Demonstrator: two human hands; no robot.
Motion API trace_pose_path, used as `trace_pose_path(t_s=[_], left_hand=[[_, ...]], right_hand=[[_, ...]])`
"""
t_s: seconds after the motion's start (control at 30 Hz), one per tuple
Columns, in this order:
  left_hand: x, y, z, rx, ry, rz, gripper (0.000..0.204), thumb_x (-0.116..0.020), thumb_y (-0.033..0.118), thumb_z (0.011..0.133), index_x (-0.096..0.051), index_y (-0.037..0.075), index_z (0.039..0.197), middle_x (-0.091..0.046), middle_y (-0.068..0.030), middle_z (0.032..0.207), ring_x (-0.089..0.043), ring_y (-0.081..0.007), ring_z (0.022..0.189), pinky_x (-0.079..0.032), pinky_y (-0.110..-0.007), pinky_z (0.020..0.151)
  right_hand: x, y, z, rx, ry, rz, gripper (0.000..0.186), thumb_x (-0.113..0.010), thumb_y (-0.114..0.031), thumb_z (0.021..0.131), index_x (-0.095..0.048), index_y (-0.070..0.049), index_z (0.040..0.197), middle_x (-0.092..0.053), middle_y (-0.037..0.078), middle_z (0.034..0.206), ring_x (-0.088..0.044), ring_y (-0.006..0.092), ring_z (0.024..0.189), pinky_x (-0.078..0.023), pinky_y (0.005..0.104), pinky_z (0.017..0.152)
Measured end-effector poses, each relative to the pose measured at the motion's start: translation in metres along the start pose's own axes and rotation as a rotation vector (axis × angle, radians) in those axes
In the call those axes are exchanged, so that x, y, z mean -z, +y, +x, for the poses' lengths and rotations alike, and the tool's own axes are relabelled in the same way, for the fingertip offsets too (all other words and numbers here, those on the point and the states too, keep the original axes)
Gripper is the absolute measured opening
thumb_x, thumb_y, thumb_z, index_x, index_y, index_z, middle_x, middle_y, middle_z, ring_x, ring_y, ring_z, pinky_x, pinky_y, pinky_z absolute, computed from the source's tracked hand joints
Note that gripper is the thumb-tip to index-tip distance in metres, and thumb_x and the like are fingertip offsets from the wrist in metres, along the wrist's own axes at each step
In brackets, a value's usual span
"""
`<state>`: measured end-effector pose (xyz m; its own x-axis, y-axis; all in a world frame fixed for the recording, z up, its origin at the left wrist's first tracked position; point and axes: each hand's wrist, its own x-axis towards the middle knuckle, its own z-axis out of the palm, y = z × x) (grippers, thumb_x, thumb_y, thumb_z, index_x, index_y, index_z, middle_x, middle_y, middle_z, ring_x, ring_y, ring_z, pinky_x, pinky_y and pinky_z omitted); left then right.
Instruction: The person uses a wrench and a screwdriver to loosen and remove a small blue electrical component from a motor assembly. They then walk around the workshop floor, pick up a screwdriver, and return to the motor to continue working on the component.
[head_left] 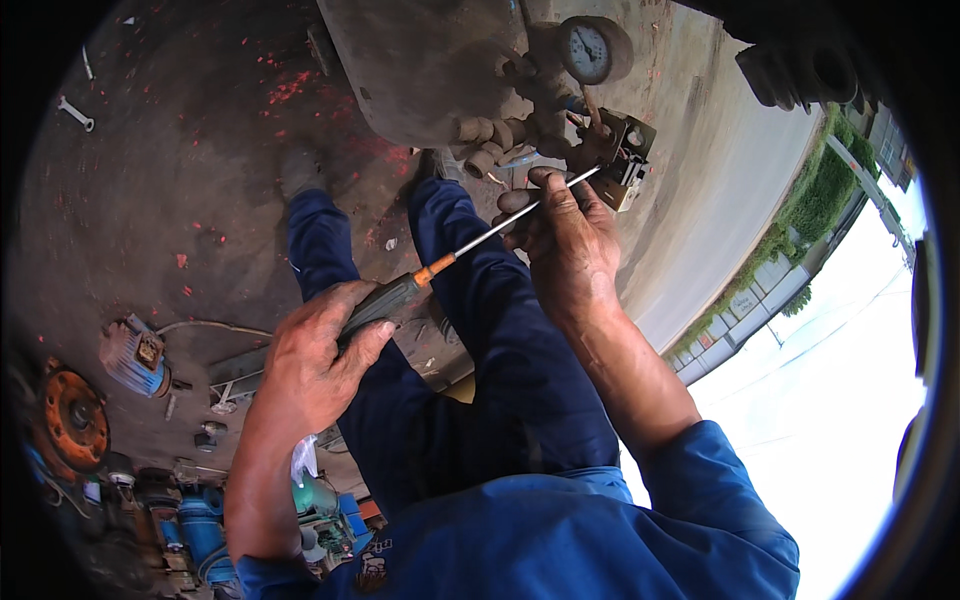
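Note:
My left hand [318, 352] is wrapped round the dark handle of a long screwdriver [488, 234] with an orange collar. The steel shaft slants up and to the right. Close to the tip, the bent fingers of my right hand [572, 250] close round the shaft. That tip reaches an uncovered switch box [632, 165] with metal parts and wires inside; whether it sits in a screw is too small to tell. Beside the box are pipe fittings [487, 135] and a round dial gauge [588, 54]. All of these stand by a grey metal tank [430, 65].
A wrench [76, 114] lies on the stained floor at the far left. Lower left are an electric motor [137, 358] with a cable, an orange wheel-like part [76, 420] and a blue cylindrical machine part [203, 525]. A paved road [735, 170] runs along the right.

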<state>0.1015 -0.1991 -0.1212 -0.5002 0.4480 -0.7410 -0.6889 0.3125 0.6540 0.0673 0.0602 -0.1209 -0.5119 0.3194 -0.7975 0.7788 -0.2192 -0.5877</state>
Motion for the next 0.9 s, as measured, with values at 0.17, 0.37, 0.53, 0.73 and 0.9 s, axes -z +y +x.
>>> trace_pose_path(t_s=[0.17,0.37,0.53,0.73,0.9], left_hand=[[-0.003,0.008,0.006,-0.080,0.047,0.056,0.038,-0.069,0.023,0.092,-0.062,-0.003,0.119,-0.068,-0.0175,0.100,-0.066,-0.0269,0.088,-0.051,-0.037,0.082],[-0.011,0.001,0.007,-0.190,0.165,0.186,0.034,-0.071,0.019,0.090,-0.063,-0.001,0.116,-0.067,-0.0168,0.097,-0.064,-0.0307,0.083,-0.051,-0.038,0.076],[0.000,0.013,0.009,-0.318,0.305,0.566,0.038,-0.075,0.019,0.085,-0.064,0.007,0.119,-0.062,-0.0136,0.104,-0.064,-0.0334,0.080,-0.051,-0.042,0.068],[0.023,0.023,0.030,-0.683,0.461,1.088,0.035,-0.074,0.012,0.078,-0.064,0.010,0.111,-0.056,-0.0084,0.093,-0.061,-0.0269,0.073,-0.049,-0.038,0.059],[0.043,0.063,0.058,-0.816,0.467,1.312,0.038,-0.077,0.014,0.069,-0.064,0.008,0.104,-0.055,-0.0074,0.081,-0.059,-0.0256,0.067,-0.048,-0.035,0.056]], right_hand=[[0.005,0.000,0.006,0.023,-0.014,0.034,0.030,-0.062,-0.028,0.100,-0.057,-0.003,0.116,-0.069,0.011,0.092,-0.068,0.0177,0.074,-0.054,0.0292,0.059],[0.008,0.000,0.006,0.037,-0.059,0.107,0.030,-0.062,-0.027,0.100,-0.056,-0.003,0.117,-0.069,0.012,0.093,-0.068,0.0196,0.076,-0.056,0.0303,0.062],[0.004,0.001,0.006,0.061,-0.104,0.241,0.027,-0.059,-0.023,0.101,-0.056,-0.003,0.118,-0.069,0.013,0.098,-0.070,0.0234,0.084,-0.058,0.0327,0.066],[0.004,-0.008,0.008,0.044,-0.175,0.376,0.027,-0.059,-0.022,0.101,-0.053,-0.002,0.119,-0.066,0.016,0.108,-0.070,0.0279,0.091,-0.059,0.0365,0.071],[0.006,-0.008,0.015,0.001,-0.215,0.536,0.025,-0.059,-0.021,0.101,-0.053,-0.004,0.118,-0.066,0.017,0.108,-0.070,0.0294,0.091,-0.058,0.0380,0.071]])
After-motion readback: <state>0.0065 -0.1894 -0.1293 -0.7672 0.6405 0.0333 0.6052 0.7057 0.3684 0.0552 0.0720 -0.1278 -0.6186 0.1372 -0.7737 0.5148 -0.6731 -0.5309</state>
